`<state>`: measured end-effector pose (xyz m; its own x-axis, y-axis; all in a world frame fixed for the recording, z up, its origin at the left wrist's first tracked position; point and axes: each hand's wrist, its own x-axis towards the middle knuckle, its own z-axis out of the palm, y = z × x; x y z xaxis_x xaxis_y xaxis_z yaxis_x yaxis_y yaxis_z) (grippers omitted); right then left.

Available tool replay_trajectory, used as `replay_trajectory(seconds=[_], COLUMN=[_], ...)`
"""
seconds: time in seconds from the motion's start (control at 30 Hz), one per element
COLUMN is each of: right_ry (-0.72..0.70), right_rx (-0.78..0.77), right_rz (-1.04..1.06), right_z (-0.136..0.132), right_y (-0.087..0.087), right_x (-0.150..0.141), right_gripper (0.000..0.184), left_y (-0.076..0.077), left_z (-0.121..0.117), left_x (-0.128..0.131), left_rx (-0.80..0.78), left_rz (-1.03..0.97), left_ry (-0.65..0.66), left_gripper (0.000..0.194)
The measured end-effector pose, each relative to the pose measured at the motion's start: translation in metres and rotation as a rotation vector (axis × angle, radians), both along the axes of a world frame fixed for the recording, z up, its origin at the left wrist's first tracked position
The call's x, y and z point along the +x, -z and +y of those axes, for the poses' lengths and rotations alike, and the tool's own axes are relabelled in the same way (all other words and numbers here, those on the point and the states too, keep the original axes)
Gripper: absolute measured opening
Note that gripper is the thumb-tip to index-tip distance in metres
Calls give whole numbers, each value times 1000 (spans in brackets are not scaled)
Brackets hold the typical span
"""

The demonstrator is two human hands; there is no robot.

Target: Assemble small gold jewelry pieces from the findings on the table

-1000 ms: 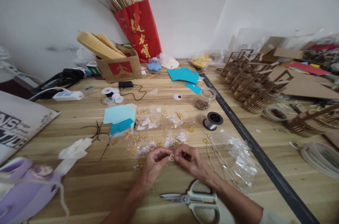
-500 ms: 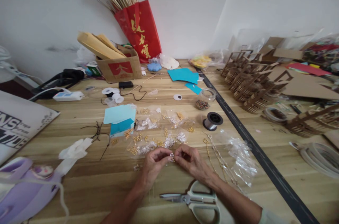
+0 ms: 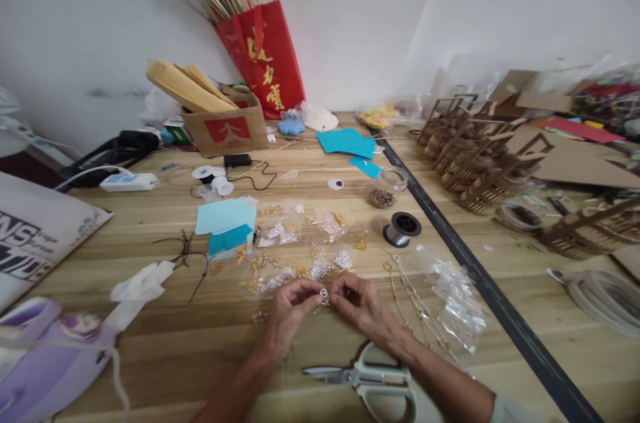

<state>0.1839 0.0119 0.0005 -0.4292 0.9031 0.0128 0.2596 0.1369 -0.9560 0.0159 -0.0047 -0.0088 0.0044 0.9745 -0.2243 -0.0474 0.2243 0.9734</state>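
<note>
Small shiny metal piece between fingertips of both hands, above table; long axis too small to tell. Left hand nearer, thumb and forefinger pinched on it, at their right end. Right hand has fingertips bunched just beside it; whether they grip it, cannot tell. Beyond hands, silver and gold bits; nearer wearer, scissors. Wooden table beneath; red bag by pale wall.

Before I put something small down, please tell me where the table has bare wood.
A broad patch lies between the purple appliance, white tissue and left forearm; another between the dark strip and pale coil. Crowded: beyond the left hand, small gold and silver pieces; beside the right forearm, chains and clear wrappers.
</note>
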Motion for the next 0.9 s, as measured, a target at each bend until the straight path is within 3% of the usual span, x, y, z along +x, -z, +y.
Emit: replay_trajectory(seconds=[0.9], right_ry=[5], right_rx=[5], right_rz=[-9], right_z=[0], right_y=[1], right_x=[0], right_gripper=[14], left_y=[0], left_z=[1], left_x=[0], left_rx=[-2], left_rz=[-6], left_ry=[8], left_gripper=[10])
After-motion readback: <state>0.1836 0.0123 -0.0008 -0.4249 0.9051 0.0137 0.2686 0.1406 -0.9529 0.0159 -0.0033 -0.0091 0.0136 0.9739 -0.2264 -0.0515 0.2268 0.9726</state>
